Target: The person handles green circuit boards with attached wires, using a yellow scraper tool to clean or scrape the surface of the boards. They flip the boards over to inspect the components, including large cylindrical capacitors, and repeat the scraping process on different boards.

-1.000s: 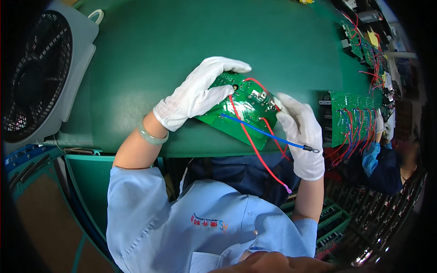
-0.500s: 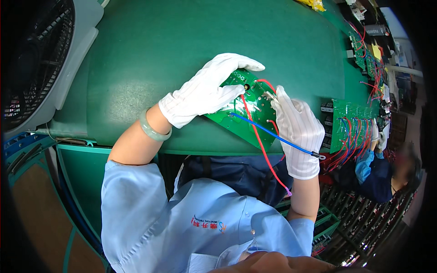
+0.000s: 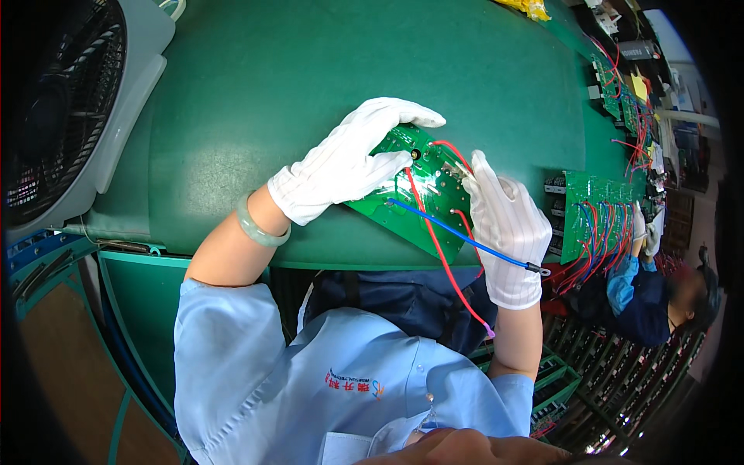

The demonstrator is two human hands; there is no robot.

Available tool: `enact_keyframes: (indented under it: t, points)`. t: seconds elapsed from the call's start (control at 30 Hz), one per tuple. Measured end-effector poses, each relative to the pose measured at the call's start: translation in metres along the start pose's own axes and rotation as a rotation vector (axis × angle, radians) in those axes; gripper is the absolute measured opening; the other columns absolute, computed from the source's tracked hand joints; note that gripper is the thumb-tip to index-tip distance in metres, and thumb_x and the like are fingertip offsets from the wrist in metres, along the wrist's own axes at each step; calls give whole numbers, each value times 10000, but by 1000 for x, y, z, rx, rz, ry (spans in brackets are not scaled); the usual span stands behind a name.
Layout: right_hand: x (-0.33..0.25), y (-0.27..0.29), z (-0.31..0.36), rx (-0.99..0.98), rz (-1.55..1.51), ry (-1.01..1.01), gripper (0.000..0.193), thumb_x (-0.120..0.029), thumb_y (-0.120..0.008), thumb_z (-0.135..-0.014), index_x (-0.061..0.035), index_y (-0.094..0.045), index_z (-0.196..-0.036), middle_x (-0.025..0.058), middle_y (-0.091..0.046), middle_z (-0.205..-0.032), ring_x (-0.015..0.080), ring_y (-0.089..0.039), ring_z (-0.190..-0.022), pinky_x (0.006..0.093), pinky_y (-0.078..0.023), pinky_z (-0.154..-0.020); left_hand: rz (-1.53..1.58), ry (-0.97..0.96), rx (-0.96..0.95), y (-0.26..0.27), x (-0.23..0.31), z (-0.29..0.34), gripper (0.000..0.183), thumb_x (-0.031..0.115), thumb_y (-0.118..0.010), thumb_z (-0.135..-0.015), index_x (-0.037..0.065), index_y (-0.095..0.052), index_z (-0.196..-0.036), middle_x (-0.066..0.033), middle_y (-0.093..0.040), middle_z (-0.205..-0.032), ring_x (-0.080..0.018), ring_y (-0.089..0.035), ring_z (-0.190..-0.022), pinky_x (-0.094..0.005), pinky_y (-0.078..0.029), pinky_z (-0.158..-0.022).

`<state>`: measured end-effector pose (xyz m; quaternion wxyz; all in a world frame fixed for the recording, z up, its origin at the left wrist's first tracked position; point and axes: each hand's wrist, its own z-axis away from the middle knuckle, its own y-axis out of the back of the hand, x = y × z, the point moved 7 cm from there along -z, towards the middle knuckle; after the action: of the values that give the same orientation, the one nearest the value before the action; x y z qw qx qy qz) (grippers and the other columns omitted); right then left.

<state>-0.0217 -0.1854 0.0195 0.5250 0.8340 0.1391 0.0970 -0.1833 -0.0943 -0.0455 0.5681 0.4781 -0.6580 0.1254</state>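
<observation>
My left hand (image 3: 341,163), in a white striped glove, grips the left side of a green circuit board (image 3: 411,221). Its thumb presses on the board's face; its fingers go round the far edge. At the board's right side my gloved right hand (image 3: 508,232) is closed, and a small silvery piece (image 3: 456,168) shows by its fingertips, too small to name. From the board a long red wire (image 3: 438,248) hangs over the near table edge. A blue wire (image 3: 469,237) with a ring terminal crosses my right hand. Shorter red wires (image 3: 449,144) run close to my right fingers.
The green table mat (image 3: 256,85) lies under my hands. A grey fan (image 3: 101,93) stands at left. More wired circuit boards (image 3: 597,209) lie at right, where a co-worker (image 3: 639,298) in gloves sits. Something yellow (image 3: 531,8) lies at the far edge.
The board and its wires have shifted very slightly left and nearer. Both hands keep much the same hold.
</observation>
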Motion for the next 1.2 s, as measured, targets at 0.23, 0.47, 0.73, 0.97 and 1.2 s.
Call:
enact_keyframes:
  t: [0.23, 0.47, 0.73, 0.97, 1.2]
  points:
    - [2, 17, 14, -5, 20, -54, 320, -147, -799, -807, -91, -719, -1113, 31, -585, -650, 182, -556, -486, 313, -442, -458, 109, 85, 76, 5, -4, -1, 519, 67, -656, -881, 41, -531, -1384, -117, -570, -1366, -243, -539, -1253, -393, -405, -1095]
    - [21, 16, 45, 7, -331, -329, 204, -98, -750, -859, -38, -692, -1045, 125, -698, -861, 283, -690, -716, 355, -549, -629, 235, 634, -11, 0, -40, 7, 412, 214, -678, -957, 10, -583, -1302, -63, -658, -1155, -106, -623, -990, -285, -524, -893]
    - [-5, 38, 36, -38, -360, -151, 336, -79, -756, -820, -80, -686, -1149, 94, -683, -884, 227, -666, -697, 318, -507, -550, 543, 609, 47, -8, -33, 7, 345, 144, -688, -952, -8, -591, -1246, -69, -663, -1115, -106, -631, -998, -279, -533, -895]
    - [-23, 36, 48, -157, -73, -103, 512, -78, -716, -797, -87, -643, -1304, 31, -620, -864, 157, -619, -661, 295, -453, -508, 391, 279, 146, 2, -9, 6, 287, 47, -620, -956, -13, -546, -1226, -136, -625, -1235, -167, -603, -1122, -325, -495, -980]
    - [-22, 29, 52, -125, -79, -105, 539, -84, -703, -801, -130, -638, -1334, 21, -614, -845, 148, -611, -660, 299, -455, -527, 322, 223, 134, 2, -2, 7, 298, 9, -598, -949, -21, -538, -1239, -138, -620, -1249, -169, -596, -1136, -327, -481, -997]
